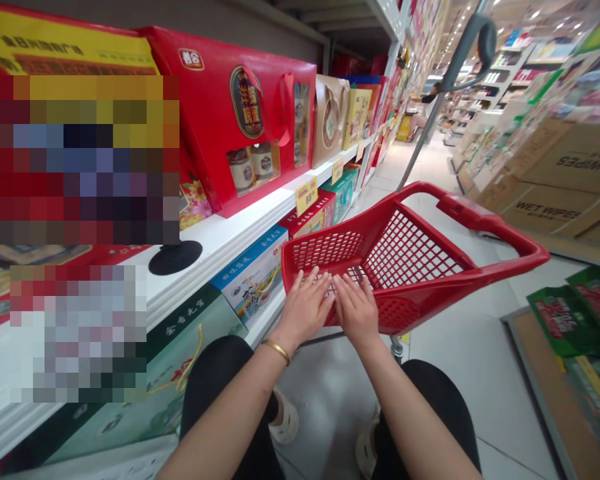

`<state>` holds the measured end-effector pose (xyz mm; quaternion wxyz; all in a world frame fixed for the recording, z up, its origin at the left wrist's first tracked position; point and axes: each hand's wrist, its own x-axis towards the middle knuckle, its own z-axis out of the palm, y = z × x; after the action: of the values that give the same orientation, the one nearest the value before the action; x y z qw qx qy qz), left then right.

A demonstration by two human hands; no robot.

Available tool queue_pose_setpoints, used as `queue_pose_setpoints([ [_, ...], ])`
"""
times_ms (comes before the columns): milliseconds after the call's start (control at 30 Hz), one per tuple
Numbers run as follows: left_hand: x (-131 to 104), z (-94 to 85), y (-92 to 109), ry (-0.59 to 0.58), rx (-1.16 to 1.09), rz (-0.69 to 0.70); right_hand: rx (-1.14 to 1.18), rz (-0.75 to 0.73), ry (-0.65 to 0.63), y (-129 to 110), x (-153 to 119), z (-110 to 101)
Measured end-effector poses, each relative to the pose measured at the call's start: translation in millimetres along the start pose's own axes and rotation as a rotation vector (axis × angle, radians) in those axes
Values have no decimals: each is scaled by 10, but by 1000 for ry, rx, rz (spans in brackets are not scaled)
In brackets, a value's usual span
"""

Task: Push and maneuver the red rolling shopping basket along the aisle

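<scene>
Red shopping cart (425, 293), left hand (307, 305) and right hand (356, 310) open flat at its near edge, grasping nothing

Along the front edge of the long white shelf (240, 210), a bare strip runs between the flat black oval disc (175, 258) and the yellow price tag (307, 197), which sticks up at the edge. Behind that strip, the large red gift box with clear windows (200, 133) blocks the way inward. The red plastic cart basket (410, 303) is open from above; its latticed walls close the sides, and its thick red handle (500, 233) bars the right. White floor tiles (450, 347) leave room between basket and brown cardboard cartons (545, 200).
</scene>
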<state>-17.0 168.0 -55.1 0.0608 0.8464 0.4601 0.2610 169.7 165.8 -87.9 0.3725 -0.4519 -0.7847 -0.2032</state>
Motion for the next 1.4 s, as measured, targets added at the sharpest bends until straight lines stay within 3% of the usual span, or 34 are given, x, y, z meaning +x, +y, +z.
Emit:
queue_pose_setpoints([
  [67,-3,-13,-59,1,0,0,-5,-56,-38,71,70,-15],
  [233,6,-47,-200,17,0,-10,-203,119,81,822,230,-287],
  [300,8,-54,-232,32,19,-21,-234,131,64,972,293,-312],
  [433,-30,-74,-264,37,80,-19,-230,72,6,845,367,-191],
  [600,-62,-139,-233,27,197,-12,-189,43,92,680,366,-147],
  [767,201,-173,-15,118,307,-168,-199,42,132,588,338,-168],
  [867,391,-104,89,112,328,-153,-198,41,113,528,327,-188],
  [967,465,-10,114,89,331,-151,-189,76,63,533,331,-244],
  [1067,457,48,134,95,332,-152,-225,205,93,548,343,-283],
  [1167,444,68,184,96,328,-125,-236,288,96,469,343,-221],
  [1300,460,83,197,81,315,-90,-113,119,-8,295,319,-44],
  [1400,467,84,140,85,310,-104,-97,49,-13,352,298,-6],
])
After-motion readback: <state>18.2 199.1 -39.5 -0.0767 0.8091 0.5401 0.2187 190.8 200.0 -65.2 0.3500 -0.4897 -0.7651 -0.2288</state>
